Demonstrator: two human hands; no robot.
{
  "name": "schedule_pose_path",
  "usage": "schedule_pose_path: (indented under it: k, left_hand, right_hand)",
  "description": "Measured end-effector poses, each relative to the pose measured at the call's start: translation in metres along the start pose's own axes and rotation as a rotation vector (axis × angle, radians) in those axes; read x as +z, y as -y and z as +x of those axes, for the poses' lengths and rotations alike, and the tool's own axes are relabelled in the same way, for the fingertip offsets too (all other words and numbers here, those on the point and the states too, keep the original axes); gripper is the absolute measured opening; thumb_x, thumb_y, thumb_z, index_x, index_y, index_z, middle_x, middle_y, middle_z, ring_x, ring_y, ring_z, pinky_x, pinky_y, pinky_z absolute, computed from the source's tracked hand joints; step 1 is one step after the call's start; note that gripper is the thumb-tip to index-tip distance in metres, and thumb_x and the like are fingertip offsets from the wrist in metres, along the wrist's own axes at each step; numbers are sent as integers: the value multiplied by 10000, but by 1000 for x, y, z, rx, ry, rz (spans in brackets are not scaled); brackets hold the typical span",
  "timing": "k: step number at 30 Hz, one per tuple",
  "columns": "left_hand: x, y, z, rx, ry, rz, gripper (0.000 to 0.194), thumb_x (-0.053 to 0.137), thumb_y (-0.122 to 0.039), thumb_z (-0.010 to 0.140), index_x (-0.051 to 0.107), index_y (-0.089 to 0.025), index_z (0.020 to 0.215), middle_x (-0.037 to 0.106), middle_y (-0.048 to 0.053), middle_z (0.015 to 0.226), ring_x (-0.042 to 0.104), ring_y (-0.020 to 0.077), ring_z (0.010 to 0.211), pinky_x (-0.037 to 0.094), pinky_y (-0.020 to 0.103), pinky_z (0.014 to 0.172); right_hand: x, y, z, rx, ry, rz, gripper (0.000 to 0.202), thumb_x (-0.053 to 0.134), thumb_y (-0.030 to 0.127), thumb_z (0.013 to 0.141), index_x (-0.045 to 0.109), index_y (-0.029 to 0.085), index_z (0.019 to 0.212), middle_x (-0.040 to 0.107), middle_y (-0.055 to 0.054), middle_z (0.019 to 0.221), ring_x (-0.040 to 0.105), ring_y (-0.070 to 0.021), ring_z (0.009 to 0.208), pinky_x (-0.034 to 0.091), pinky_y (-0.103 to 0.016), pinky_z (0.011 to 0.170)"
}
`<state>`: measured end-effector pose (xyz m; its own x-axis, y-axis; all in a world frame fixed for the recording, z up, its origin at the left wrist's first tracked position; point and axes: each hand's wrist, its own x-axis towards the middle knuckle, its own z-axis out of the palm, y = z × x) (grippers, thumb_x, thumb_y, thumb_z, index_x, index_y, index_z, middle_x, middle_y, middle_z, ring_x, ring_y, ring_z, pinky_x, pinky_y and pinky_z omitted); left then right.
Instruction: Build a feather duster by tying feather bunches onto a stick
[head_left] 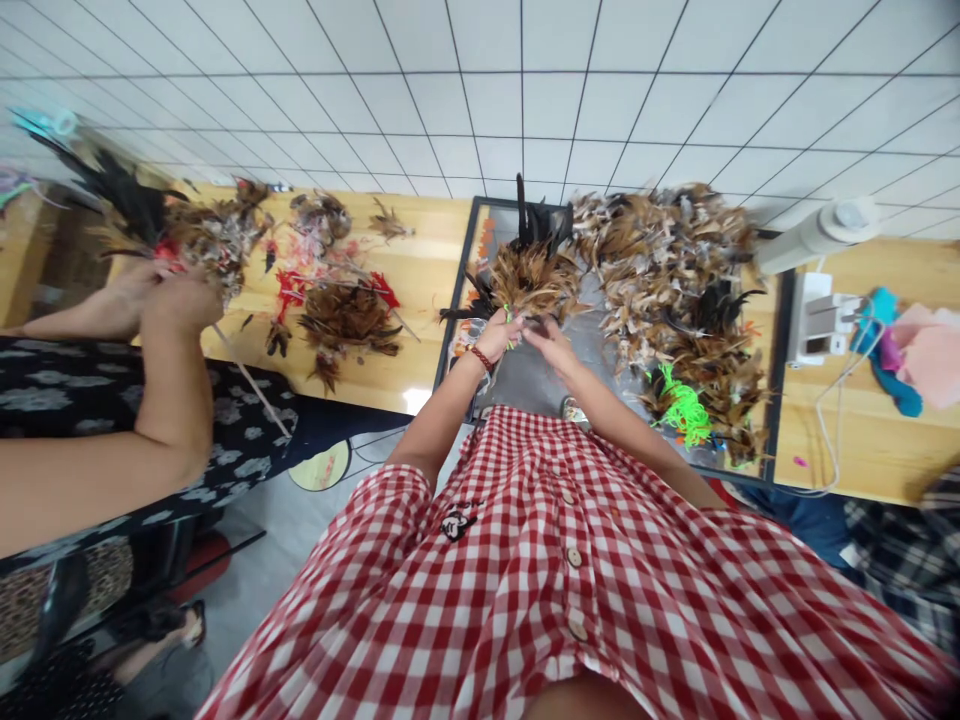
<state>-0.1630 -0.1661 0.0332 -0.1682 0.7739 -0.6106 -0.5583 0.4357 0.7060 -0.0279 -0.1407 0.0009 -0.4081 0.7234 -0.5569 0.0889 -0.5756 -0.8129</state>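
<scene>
My left hand (pixel 496 338), with a beaded bracelet at the wrist, is closed around the base of a bundle of brown feathers (pixel 534 280). Bright green string shows at its fingers. Long black feathers (pixel 541 225) rise at the back of that bundle. Close beside it, my right hand (pixel 553 346) has its fingers pinched together at a small dark piece, too blurred to name. Both hands are over a grey board with a black frame (pixel 457 290). To the right lies a big pile of loose brown feathers (pixel 660 260), with a tangle of green string (pixel 686 408) at its front.
At the left, another person's hands (pixel 169 295) work on feathers with red binding. Feather bundles (pixel 349 320) with red string lie on the wooden table (pixel 431 240). At the right stand a white bottle (pixel 817 235) and a white charger (pixel 821 320) with a cable. A tiled wall closes off the back.
</scene>
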Motion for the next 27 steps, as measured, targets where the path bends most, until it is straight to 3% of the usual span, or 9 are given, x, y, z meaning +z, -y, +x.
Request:
schedule_pose_path:
  k: [4, 6, 9, 15, 17, 19, 23, 25, 27]
  left_hand:
    - [-9, -5, 2, -5, -23, 112, 327, 798, -42, 717, 542, -182, 866, 528, -81, 624, 419, 28, 473, 268, 159, 480]
    - [-14, -4, 4, 26, -5, 261, 285, 765, -27, 728, 554, -178, 847, 520, -74, 614, 422, 41, 484, 268, 165, 480]
    - [-16, 0, 6, 70, 67, 426, 231, 719, -35, 754, 569, -181, 850, 543, -53, 642, 448, 64, 520, 300, 176, 502]
    - [-8, -4, -1, 162, 31, 786, 216, 678, -48, 781, 527, -194, 732, 497, -33, 625, 444, 111, 580, 310, 200, 557]
    - [-3, -11, -9, 187, 139, 965, 256, 702, -21, 739, 526, -188, 658, 517, -17, 632, 462, 124, 626, 330, 205, 608]
    - [3, -17, -19, 159, 362, 1083, 238, 695, -4, 728, 567, -177, 627, 573, 3, 652, 493, 135, 657, 361, 214, 661]
    - [12, -28, -40, -21, 759, 1096, 180, 675, -24, 745, 635, -161, 635, 646, 33, 653, 509, 138, 599, 383, 232, 608]
    - [10, -31, -46, -186, 816, 990, 111, 719, -98, 753, 648, -156, 690, 629, 38, 622, 468, 124, 515, 342, 233, 507]
    - [2, -33, -48, -334, 786, 796, 161, 790, -192, 734, 643, -158, 790, 600, 26, 606, 442, 104, 460, 285, 215, 440]
  right_hand:
    - [-28, 10, -16, 157, 170, -99, 270, 804, 374, 711, 634, 208, 840, 444, 82, 586, 330, -81, 504, 361, -221, 525]
    - [-41, 24, -20, 12, 156, -238, 206, 761, 372, 768, 656, 195, 777, 450, 65, 569, 334, -88, 521, 317, -220, 536]
    - [-54, 49, -23, -281, 121, -529, 122, 703, 274, 805, 687, 185, 724, 603, 18, 651, 467, -123, 643, 357, -245, 654]
    - [-56, 86, -32, -489, 340, -835, 105, 655, 217, 824, 718, 200, 743, 644, -5, 671, 512, -155, 662, 366, -278, 721]
    - [-55, 95, -27, -582, 344, -866, 74, 685, 209, 807, 732, 205, 750, 669, -28, 729, 539, -175, 726, 382, -289, 761]
    - [-54, 102, -15, -646, 331, -864, 68, 704, 208, 802, 750, 206, 752, 692, -50, 791, 568, -194, 796, 401, -302, 803]
    - [-58, 94, 14, -522, 453, -733, 69, 766, 249, 776, 770, 205, 723, 708, -28, 759, 613, -176, 769, 447, -302, 813]
    - [-64, 77, 18, -319, 515, -611, 121, 831, 279, 712, 762, 183, 687, 704, -6, 702, 619, -154, 701, 465, -287, 764]
    - [-74, 55, 11, -142, 457, -430, 213, 868, 325, 690, 745, 152, 686, 689, 8, 664, 613, -141, 641, 474, -275, 694]
